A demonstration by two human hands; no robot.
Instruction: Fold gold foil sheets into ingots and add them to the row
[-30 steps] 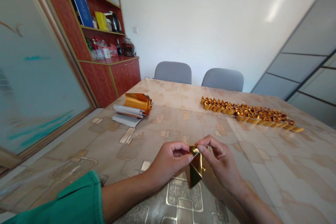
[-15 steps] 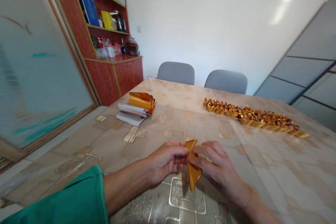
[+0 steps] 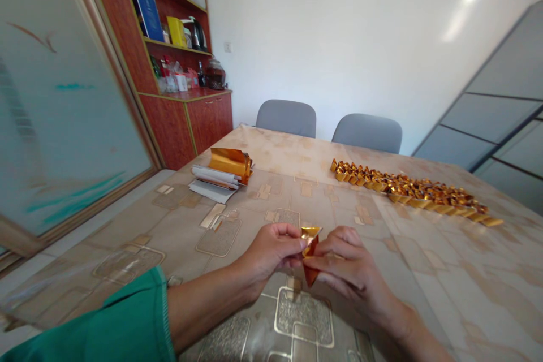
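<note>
Between my hands is a small folded piece of gold foil paper point(image 3: 311, 276), held a little above the table. My left hand point(image 3: 271, 251) pinches its left side with thumb and fingers. From the right, my right hand point(image 3: 350, 263) grips the other side, its fingers partly covering the fold. A bright gold face shows at the top and a darker orange part points down. To the left beyond my hands lies a stack of gold foil sheets point(image 3: 229, 164) with pale backs, slightly curled. Rows of folded gold paper pieces point(image 3: 407, 189) are lined up at the right.
A patterned cloth covers the table point(image 3: 263, 203). Two grey chairs point(image 3: 285, 117) stand at the far edge before a white wall. At the back left is a reddish wooden cabinet point(image 3: 186, 124) with bottles, a kettle and a blue box; a frosted glass panel point(image 3: 80, 107) stands left.
The gold paper has been folded more compactly; its long flat diamond shape is now shorter, with a shiny face at the top. Both hands keep hold of it in nearly the same place.
</note>
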